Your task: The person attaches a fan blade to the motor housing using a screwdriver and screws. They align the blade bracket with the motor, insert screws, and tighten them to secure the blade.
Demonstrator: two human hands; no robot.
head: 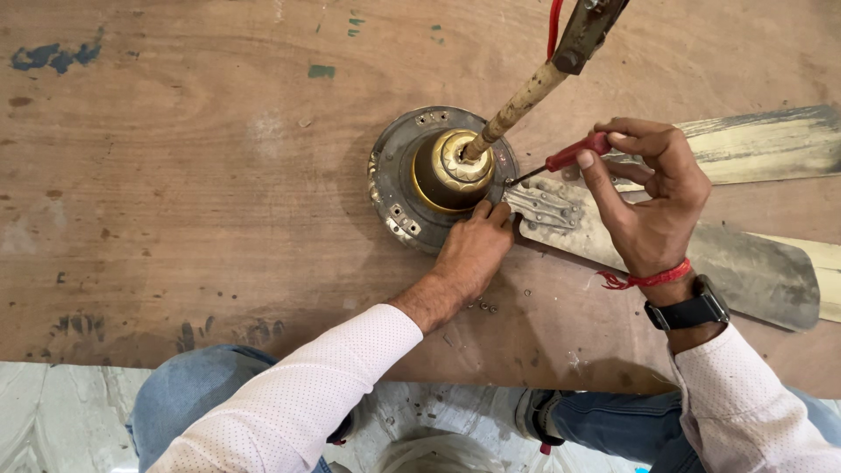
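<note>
The left hand [471,250] is lying palm down, its forearm reaching in from the lower left in a pale dotted sleeve pushed up just past the wrist. Its fingers [487,210] are stretching forward and pressing flat, tips close together. The right hand [646,193] is coming in from the lower right, wrist bent, with a red thread and a black watch around it. Its fingers are curling into a closed grip, thumb [592,175] pointing up and left toward the index fingertip. The two hands are sitting near each other without touching.
</note>
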